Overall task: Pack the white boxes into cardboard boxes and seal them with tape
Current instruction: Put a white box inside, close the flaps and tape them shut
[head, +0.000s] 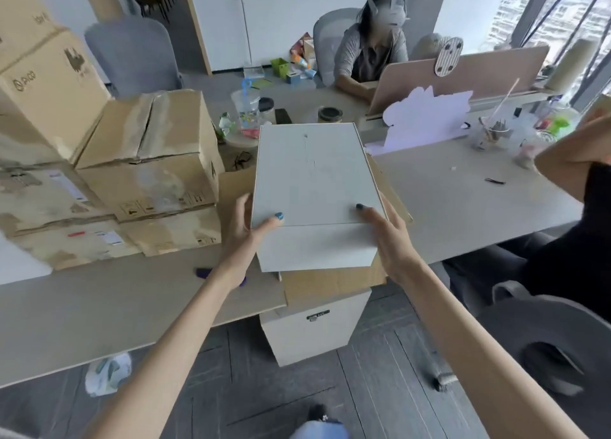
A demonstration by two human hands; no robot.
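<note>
A white box [314, 187] is held over an open cardboard box [334, 281] at the table's front edge; only brown flaps of the cardboard box show around and under it. My left hand [246, 237] grips the white box's left side, thumb on its top. My right hand [388, 237] grips its right side, thumb on top. I cannot tell whether the white box rests in the cardboard box or hangs above it.
Stacked taped cardboard boxes [145, 161] fill the table's left. Cups and jars [248, 108] stand behind the white box. A person [373, 48] sits across the table; another person's arm [575, 161] reaches in at right. A cabinet [314, 326] stands under the table [463, 200].
</note>
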